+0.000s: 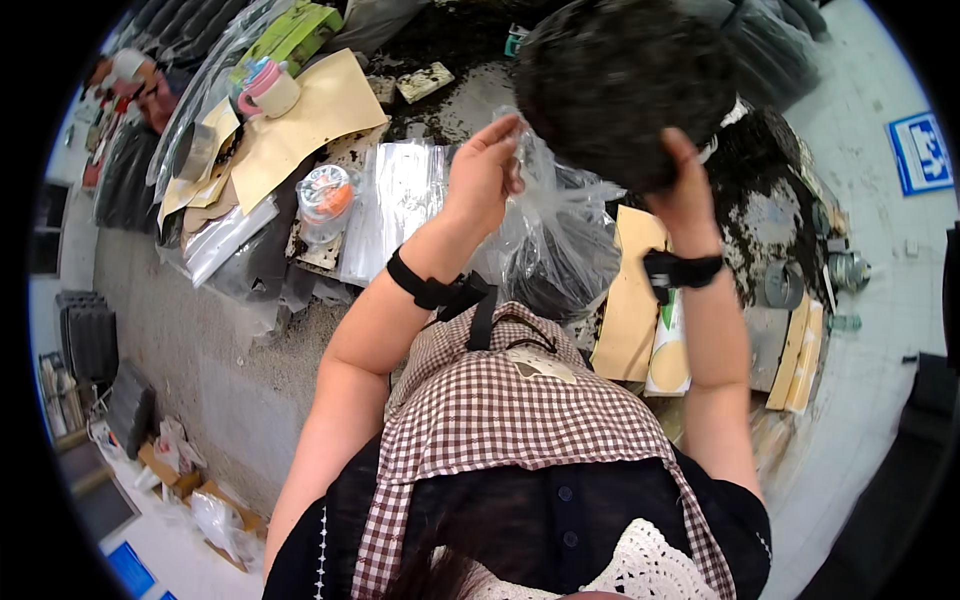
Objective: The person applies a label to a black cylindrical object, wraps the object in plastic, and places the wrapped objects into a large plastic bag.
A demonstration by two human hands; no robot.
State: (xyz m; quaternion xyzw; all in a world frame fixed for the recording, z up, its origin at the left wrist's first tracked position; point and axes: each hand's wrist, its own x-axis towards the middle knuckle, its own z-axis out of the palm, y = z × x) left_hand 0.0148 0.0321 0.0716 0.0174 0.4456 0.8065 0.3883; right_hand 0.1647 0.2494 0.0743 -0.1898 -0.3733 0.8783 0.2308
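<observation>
My right hand (pixel 688 195) grips the lower right edge of a dark, round cake of flaky dried seaweed (pixel 625 90), held up over the table and blurred by motion. To its left, my left hand (pixel 487 168) has its fingers closed at the upper edge of a clear plastic bag (pixel 535 215). The bag hangs below that hand, crumpled, with dark material showing through its lower part. Beside it on the left lies a stack of flat clear bags (pixel 402 195). The tips of some left fingers are hidden.
Dark flakes (pixel 765 165) litter the table. A tan card sheet (pixel 310 125) carries a pink-handled cup (pixel 268 92); a clear tub (pixel 326 200) with something orange stands nearer. A tape roll (pixel 783 285) and tan strips (pixel 628 300) lie right. Boxes (pixel 225 520) sit on the floor, lower left.
</observation>
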